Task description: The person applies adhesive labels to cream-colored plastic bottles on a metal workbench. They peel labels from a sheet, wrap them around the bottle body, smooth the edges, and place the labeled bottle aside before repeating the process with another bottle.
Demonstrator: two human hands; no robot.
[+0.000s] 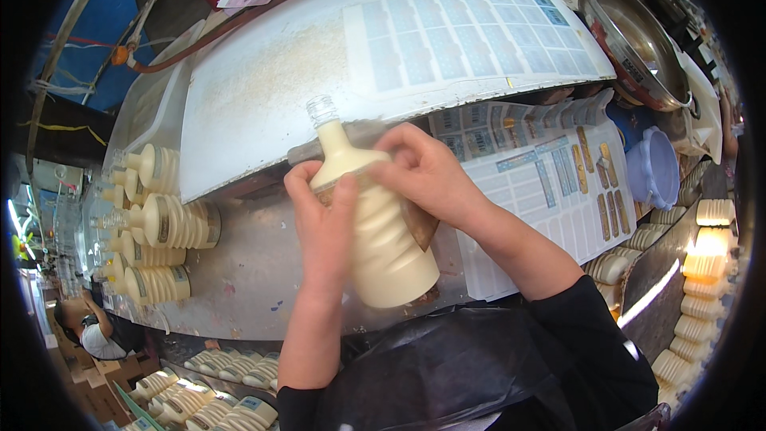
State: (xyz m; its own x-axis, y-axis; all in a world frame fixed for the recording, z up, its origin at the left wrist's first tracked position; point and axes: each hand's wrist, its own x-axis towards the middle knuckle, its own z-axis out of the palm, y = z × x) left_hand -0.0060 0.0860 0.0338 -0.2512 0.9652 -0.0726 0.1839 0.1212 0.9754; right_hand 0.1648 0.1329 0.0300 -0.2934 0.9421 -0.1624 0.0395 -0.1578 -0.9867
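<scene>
A cream bottle with a ribbed body and a clear threaded neck leans over the near edge of the workbench, neck pointing away from me. My left hand grips its shoulder from the left, thumb lying over a thin gold-toned label strip that runs around the shoulder. On the right side, my right hand is closed, with bent fingers at the strip's other end; its fingertips are partly hidden. Below that hand, a brownish-gold piece shows beside the bottle; what it is, I cannot tell.
Several similar bottles lie stacked at the left. Sticker sheets with gold strips lie to the right, another label sheet on the white board. A purple basin and metal pan stand far right. More bottles line the right.
</scene>
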